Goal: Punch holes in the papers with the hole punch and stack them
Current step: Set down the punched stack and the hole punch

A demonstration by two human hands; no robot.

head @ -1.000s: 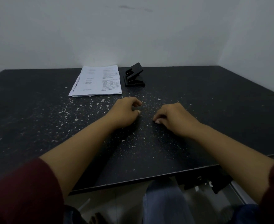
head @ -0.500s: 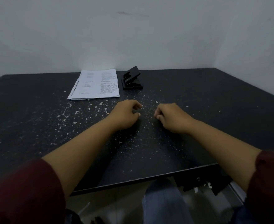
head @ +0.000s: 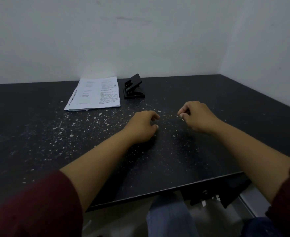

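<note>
A stack of printed white papers lies at the back left of the dark table. Just to its right stands a black hole punch with its lever raised. My left hand rests on the table in front of them, fingers curled and holding nothing. My right hand hovers to the right, raised slightly, fingers curled loosely with thumb and forefinger close together; I see nothing in it. Both hands are well short of the papers and the punch.
White specks and paper bits are scattered over the table's middle and left. White walls close in behind and to the right. The table's front edge is near my lap; my legs show below it.
My right hand has lifted and moved forward and to the right, away from my left hand. The view has tilted a little. My left hand has stayed put.
</note>
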